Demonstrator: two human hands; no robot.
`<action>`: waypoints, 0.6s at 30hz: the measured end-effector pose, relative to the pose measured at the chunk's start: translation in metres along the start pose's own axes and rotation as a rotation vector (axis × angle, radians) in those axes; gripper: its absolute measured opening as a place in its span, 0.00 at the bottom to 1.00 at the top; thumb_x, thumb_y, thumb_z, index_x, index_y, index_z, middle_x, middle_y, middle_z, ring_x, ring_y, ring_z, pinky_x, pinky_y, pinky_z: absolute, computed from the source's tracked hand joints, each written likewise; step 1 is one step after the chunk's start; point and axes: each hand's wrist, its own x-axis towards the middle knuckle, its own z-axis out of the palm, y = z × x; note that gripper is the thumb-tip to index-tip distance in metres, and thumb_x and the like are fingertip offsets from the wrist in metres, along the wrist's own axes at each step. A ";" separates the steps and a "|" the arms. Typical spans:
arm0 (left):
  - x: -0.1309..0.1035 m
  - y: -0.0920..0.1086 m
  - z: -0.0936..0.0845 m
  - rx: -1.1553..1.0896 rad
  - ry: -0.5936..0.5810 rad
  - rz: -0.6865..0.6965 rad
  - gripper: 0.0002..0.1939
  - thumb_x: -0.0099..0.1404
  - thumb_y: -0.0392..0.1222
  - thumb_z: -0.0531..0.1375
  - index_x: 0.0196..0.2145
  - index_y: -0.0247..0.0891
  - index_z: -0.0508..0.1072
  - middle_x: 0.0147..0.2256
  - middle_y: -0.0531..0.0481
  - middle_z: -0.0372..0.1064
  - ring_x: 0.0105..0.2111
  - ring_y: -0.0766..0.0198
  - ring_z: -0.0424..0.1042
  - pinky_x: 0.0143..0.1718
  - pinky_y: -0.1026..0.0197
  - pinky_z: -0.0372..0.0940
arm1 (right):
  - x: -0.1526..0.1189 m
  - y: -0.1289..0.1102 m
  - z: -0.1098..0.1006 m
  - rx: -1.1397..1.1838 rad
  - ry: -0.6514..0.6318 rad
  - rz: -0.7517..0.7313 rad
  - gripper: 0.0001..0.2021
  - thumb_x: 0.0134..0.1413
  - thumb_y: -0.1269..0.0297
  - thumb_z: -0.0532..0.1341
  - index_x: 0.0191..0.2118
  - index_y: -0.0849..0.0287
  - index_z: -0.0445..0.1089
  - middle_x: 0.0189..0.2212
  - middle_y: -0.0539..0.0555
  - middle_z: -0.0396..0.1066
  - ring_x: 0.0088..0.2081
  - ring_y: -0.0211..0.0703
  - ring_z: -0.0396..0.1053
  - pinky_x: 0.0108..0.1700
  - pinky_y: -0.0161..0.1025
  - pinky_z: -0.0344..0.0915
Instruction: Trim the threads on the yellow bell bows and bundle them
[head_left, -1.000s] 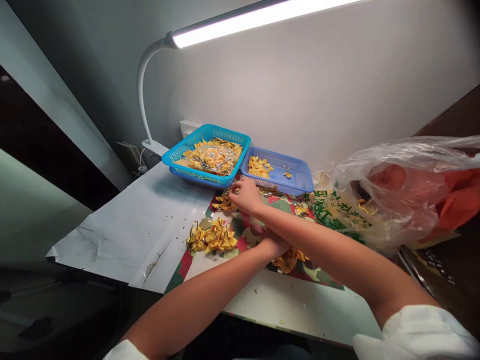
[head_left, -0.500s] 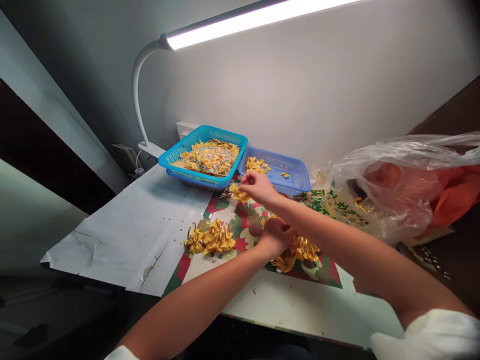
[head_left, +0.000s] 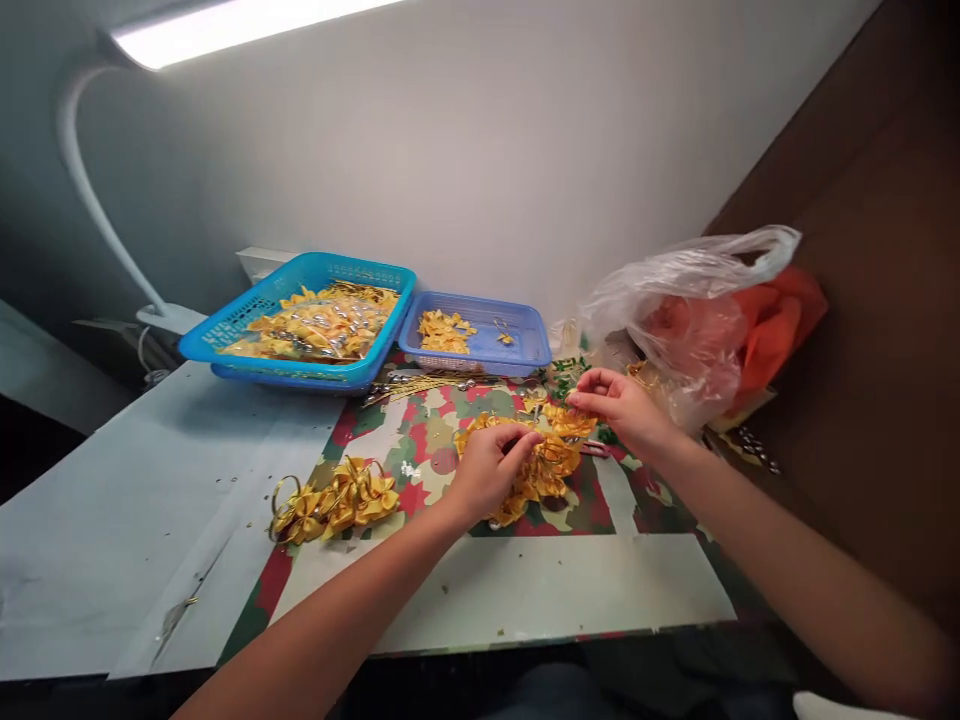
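Observation:
My left hand [head_left: 491,468] is closed in a pinch over the near side of a heap of yellow satin ribbon flowers [head_left: 553,462], its fingertips on a flower. To the right and slightly higher, my right hand [head_left: 626,408] has thumb and forefinger pressed together above the heap's far edge. Whatever lies between those fingertips is too small to make out. Left of my hands rests a second cluster of yellow ribbon flowers [head_left: 337,503] with gold rings standing up from it. A bundle of thin gold stems [head_left: 420,382] lies behind the heap.
A turquoise basket [head_left: 199,342] holds bagged yellow flowers. Beside it a blue basket [head_left: 536,335] contains loose ones. A clear plastic bag [head_left: 697,350] with red-orange material stands at the right. A lamp [head_left: 82,165] arches over the left. Camouflage-patterned sheet [head_left: 431,465] covers the table's middle.
My right hand has moved from the gold stems near the baskets to the heap's right. My left hand has lifted slightly and shows more clearly. The view has turned right.

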 end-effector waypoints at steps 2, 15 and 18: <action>0.001 0.006 0.001 0.085 -0.042 0.036 0.17 0.67 0.46 0.55 0.25 0.36 0.73 0.21 0.54 0.64 0.23 0.66 0.60 0.27 0.64 0.54 | -0.008 0.009 -0.005 0.056 -0.005 0.061 0.20 0.29 0.60 0.75 0.26 0.58 0.65 0.22 0.44 0.70 0.25 0.33 0.70 0.32 0.33 0.66; 0.018 0.034 0.015 0.385 -0.297 0.106 0.18 0.66 0.41 0.53 0.18 0.37 0.62 0.18 0.57 0.51 0.20 0.69 0.50 0.23 0.63 0.46 | -0.028 0.026 -0.025 0.237 -0.057 0.188 0.12 0.36 0.65 0.70 0.27 0.58 0.67 0.30 0.49 0.77 0.29 0.36 0.74 0.39 0.35 0.68; 0.021 0.034 0.013 0.390 -0.369 0.104 0.18 0.67 0.42 0.53 0.19 0.37 0.63 0.18 0.58 0.51 0.20 0.70 0.50 0.22 0.64 0.47 | -0.030 0.029 -0.029 0.274 -0.060 0.224 0.08 0.37 0.69 0.66 0.27 0.58 0.67 0.29 0.48 0.77 0.28 0.36 0.73 0.38 0.36 0.68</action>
